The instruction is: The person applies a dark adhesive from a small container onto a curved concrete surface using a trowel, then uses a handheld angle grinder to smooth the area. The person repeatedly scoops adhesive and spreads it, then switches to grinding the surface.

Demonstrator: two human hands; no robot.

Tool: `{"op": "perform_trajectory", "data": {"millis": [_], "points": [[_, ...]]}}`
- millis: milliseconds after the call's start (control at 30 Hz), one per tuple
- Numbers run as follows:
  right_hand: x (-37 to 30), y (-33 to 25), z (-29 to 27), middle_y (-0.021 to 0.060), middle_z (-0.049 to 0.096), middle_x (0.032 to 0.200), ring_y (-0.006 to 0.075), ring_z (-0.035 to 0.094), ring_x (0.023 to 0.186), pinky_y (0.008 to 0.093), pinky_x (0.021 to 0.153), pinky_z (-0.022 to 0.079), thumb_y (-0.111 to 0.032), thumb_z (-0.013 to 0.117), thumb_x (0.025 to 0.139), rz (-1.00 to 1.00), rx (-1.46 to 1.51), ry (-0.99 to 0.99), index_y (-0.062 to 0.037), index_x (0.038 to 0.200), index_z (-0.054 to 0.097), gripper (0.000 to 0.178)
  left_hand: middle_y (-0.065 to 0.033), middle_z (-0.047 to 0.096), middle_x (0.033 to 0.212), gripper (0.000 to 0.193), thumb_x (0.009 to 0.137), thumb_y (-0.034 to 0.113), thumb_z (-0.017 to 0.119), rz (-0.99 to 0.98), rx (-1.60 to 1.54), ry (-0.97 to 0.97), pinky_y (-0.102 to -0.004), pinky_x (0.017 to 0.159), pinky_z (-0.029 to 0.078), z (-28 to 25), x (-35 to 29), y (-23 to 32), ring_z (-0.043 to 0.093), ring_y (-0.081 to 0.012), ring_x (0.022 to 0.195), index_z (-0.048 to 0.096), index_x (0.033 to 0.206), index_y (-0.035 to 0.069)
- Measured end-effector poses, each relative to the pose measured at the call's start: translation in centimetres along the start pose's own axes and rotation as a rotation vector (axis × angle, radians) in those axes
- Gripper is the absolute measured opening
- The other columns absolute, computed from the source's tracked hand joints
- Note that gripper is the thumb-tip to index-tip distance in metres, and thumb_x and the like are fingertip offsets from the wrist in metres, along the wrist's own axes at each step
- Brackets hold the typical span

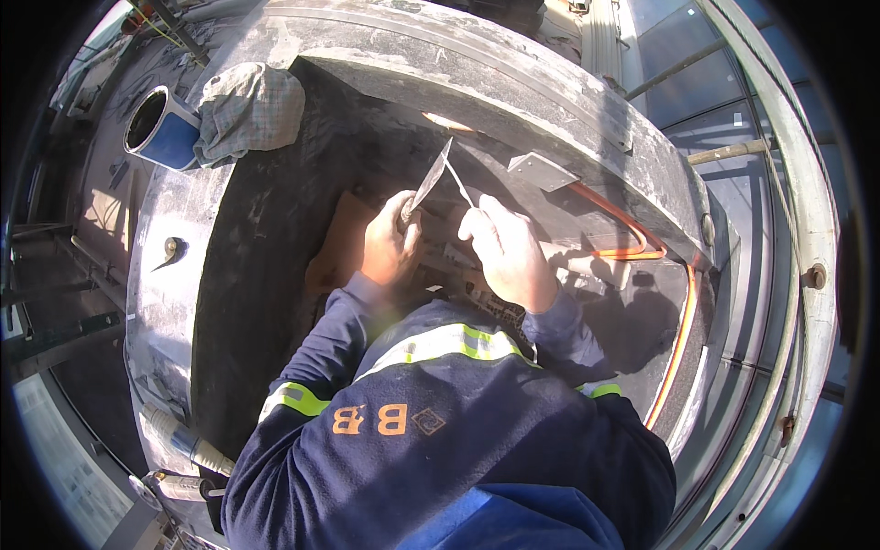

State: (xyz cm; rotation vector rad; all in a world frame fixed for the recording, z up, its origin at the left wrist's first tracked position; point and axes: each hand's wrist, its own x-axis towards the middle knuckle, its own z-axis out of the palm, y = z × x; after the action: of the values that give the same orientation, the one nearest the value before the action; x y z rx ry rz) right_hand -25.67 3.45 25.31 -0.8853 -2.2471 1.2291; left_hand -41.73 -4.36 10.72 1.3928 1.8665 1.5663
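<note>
My left hand is closed around the handle of a small trowel, whose pointed, greyish metal blade slants up and to the right. My right hand, in bright sun, is pinched on a thin, narrow blade-like tool. The two tips meet or nearly meet above and between my hands; I cannot tell whether they touch. Whatever handle the narrow tool has is hidden inside my right fingers. Both hands are held over a dark recess with grey walls.
A blue and white bucket and a crumpled checked cloth sit on the left ledge. Tubes or cartridges lie lower left. A metal plate juts from the far wall, near an orange cable. Brown cardboard lies below.
</note>
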Motion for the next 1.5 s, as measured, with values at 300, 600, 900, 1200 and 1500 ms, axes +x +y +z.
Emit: {"op": "perform_trajectory", "data": {"millis": [300,600,900,1200,1500], "points": [[1.7,7.6,-4.4,0.0201,0.067,0.080,0.0314,0.065,0.073,0.0380,0.069,0.049,-0.020,0.047,0.100,0.196,-0.128,-0.055,0.0050,0.101,0.062,0.029,-0.0094,0.058,0.080,0.045,0.073,0.012,0.075,0.433,0.379,-0.089,-0.0357,0.058,0.050,-3.2,1.3,0.1,0.060,-0.0264,0.066,0.064,0.116,0.005],[-1.6,2.8,-6.4,0.0203,0.068,0.094,0.0363,0.065,0.082,0.0433,0.073,0.051,-0.018,0.062,0.092,-0.206,-0.503,-0.254,0.0045,0.112,0.065,0.031,-0.0065,0.060,0.086,0.036,0.076,0.021,0.075,0.461,0.597,-0.148,-0.0351,0.064,0.049,-5.5,2.6,1.7,0.061,-0.0232,0.075,0.063,0.105,0.003],[-1.0,5.2,-6.1,0.0179,0.064,0.086,0.0356,0.064,0.076,0.0426,0.066,0.051,-0.019,0.064,0.091,-0.241,-0.553,-0.264,0.0030,0.111,0.066,0.030,-0.0072,0.063,0.089,0.039,0.081,0.030,0.071,0.410,0.690,-0.260,-0.0354,0.068,0.052,-5.9,1.7,0.4,0.064,-0.0247,0.081,0.065,0.109,0.005],[-0.1,8.0,-7.8,0.0263,0.064,0.090,0.0432,0.064,0.079,0.0458,0.069,0.051,-0.020,0.064,0.091,-0.285,-0.588,-0.026,0.0066,0.114,0.060,0.035,-0.0096,0.064,0.088,0.039,0.088,0.031,0.070,0.259,0.539,-0.127,-0.0356,0.064,0.053,-4.2,2.9,4.1,0.066,-0.0273,0.076,0.064,0.115,0.004],[-4.4,7.5,-14.6,0.0229,0.064,0.106,0.0353,0.063,0.096,0.0391,0.083,0.050,-0.011,0.062,0.089,-0.114,-0.534,0.192,0.0062,0.120,0.055,0.036,-0.0131,0.066,0.092,0.036,0.093,0.026,0.064,0.414,0.365,-0.302,-0.0376,0.065,0.055,3.0,8.1,8.0,0.068,-0.0304,0.077,0.060,0.123,0.007]]}}
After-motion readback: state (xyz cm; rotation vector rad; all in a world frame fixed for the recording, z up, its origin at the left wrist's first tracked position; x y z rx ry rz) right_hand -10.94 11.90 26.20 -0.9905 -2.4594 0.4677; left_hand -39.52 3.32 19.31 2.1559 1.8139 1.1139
